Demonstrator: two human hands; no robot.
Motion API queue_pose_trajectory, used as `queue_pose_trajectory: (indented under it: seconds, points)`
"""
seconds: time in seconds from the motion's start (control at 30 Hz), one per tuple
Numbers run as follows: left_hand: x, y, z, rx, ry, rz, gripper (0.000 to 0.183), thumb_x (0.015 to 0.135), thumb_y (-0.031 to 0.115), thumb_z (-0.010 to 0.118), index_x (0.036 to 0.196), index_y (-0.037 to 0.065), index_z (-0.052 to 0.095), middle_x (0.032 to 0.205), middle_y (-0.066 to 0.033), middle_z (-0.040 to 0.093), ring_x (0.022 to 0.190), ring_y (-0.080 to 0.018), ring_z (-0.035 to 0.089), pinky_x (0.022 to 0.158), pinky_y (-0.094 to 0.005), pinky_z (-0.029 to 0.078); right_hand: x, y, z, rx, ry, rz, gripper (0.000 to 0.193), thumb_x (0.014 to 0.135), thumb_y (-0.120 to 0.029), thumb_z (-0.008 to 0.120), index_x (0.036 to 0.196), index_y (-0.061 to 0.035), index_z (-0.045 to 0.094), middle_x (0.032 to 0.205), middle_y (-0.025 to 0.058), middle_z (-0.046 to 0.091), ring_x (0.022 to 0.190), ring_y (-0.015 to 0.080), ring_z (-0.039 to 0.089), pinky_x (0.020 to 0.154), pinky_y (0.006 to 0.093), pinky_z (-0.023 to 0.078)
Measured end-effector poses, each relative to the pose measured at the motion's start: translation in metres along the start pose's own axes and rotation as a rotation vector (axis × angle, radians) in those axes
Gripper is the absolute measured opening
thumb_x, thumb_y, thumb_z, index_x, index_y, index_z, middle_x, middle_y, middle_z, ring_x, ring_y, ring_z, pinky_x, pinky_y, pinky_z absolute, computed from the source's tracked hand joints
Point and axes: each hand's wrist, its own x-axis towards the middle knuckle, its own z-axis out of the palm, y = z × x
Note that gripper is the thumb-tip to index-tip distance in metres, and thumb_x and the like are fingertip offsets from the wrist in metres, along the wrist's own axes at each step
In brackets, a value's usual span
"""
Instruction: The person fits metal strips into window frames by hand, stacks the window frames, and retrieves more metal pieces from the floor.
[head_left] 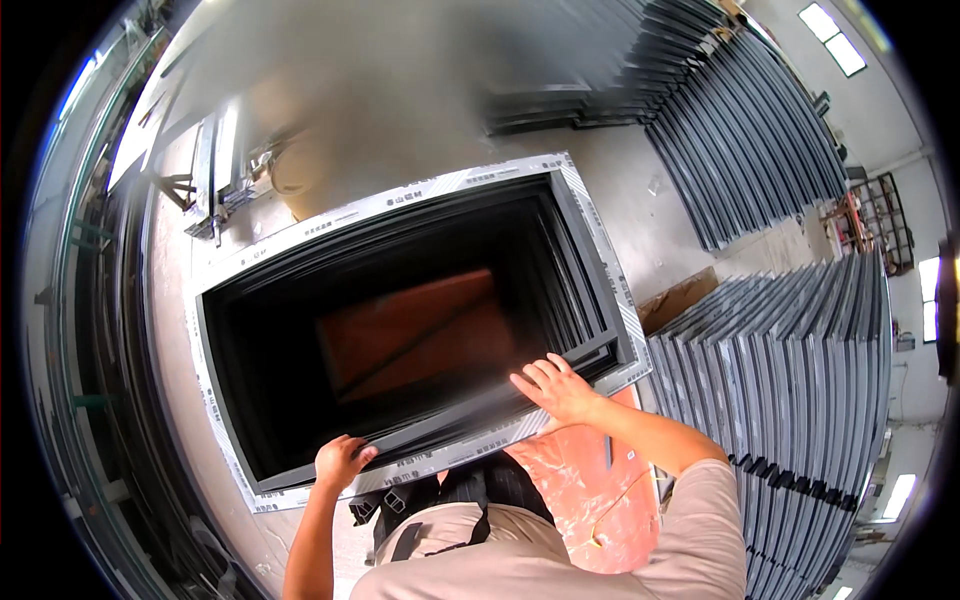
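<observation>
In front of me lies a large rectangular window frame, dark inside, its face covered with white printed film. More dark frames appear stacked beneath it, and an orange-red surface shows at the bottom of the opening. My left hand is closed over the near rim, left of the middle. Farther right on that same rim, my right hand grips with its fingers laid over the inner edge; its thumb is hidden. A blur crosses the near bar between the hands.
Tall stacks of grey frames stand at the far right, with another stack close on my right. Orange sheeting lies by my legs. Brown cardboard sits beyond the frame's right side. Long dark profiles line the left.
</observation>
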Motion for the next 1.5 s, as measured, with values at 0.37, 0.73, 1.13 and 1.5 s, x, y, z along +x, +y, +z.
queue_pose_trajectory:
  seconds: [0.37,0.73,1.13,1.5]
  points:
    - [0.035,0.011,-0.045,0.174,0.277,0.158,0.049,0.080,0.037,0.075,0.115,0.006,0.063,0.106,-0.0128,0.064,0.103,-0.0307,0.059,0.092,-0.0428,0.047,0.096,0.075,-0.037,-0.177,0.561,0.016,0.041,0.063,-0.036,0.079,0.087,-0.0125,0.055,0.080,0.0043,0.055,0.082,0.0249,0.058,0.079,0.0411,0.045]
    - [0.209,0.010,-0.165,0.115,0.699,0.294,0.036,0.073,0.019,0.078,0.106,0.012,0.066,0.106,-0.0068,0.062,0.111,-0.0293,0.057,0.098,-0.0415,0.044,0.176,0.134,-0.081,0.072,0.652,0.163,0.037,0.071,-0.025,0.078,0.099,-0.0081,0.060,0.096,0.0085,0.060,0.096,0.0304,0.057,0.086,0.0426,0.044]
    - [0.203,-0.005,-0.186,0.161,1.132,0.134,0.029,0.077,0.017,0.076,0.102,0.006,0.065,0.108,-0.0112,0.065,0.105,-0.0326,0.059,0.093,-0.0442,0.047,0.225,0.173,-0.072,0.168,0.705,0.208,0.034,0.070,-0.019,0.078,0.096,-0.0061,0.061,0.095,0.0105,0.057,0.096,0.0329,0.054,0.086,0.0434,0.043]
    - [0.185,-0.064,-0.165,-1.466,0.610,-0.464,0.062,0.096,0.046,0.060,0.133,-0.002,0.044,0.123,-0.0208,0.059,0.115,-0.0308,0.060,0.091,-0.0423,0.054,0.231,0.177,-0.091,0.096,0.674,0.131,0.036,0.069,-0.018,0.077,0.098,-0.0053,0.060,0.096,0.0098,0.058,0.097,0.0316,0.054,0.086,0.0427,0.042]
